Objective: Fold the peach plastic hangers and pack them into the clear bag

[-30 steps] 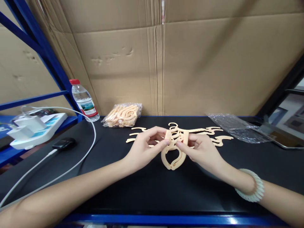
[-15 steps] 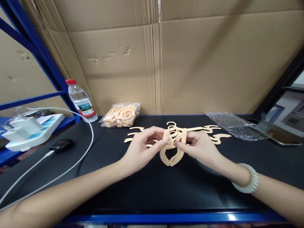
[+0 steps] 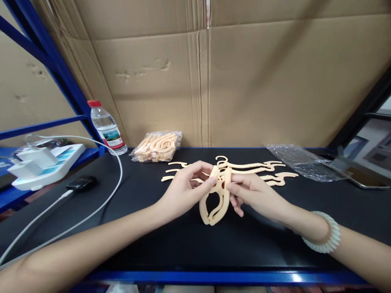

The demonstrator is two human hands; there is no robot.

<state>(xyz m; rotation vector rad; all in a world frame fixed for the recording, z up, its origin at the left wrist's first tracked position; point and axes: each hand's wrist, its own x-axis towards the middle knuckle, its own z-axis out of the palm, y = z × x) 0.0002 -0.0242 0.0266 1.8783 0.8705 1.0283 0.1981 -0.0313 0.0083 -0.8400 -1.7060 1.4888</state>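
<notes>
A folded peach-coloured plastic hanger (image 3: 225,203) is held above the black table, its arms curving down into a closed loop. My left hand (image 3: 186,191) pinches its upper left part between thumb and fingers. On the other side, my right hand (image 3: 256,191) grips the upper right arm, thumb in front, with lower fingers curled beneath. Behind the hands, several unfolded hangers (image 3: 250,166) lie on the table, partly hidden by the hands and the held piece.
A plastic bag of folded hangers (image 3: 157,146) lies at the back, beside a water bottle (image 3: 109,130). To the left are a power strip (image 3: 49,167) and white cable (image 3: 120,179). An unfilled clear bag (image 3: 305,162) and a tablet-like object (image 3: 366,179) lie right.
The held hanger has tilted and shifted slightly left and down, with its upper arms closer together. My right hand has moved its grip, and its lower fingers now show.
</notes>
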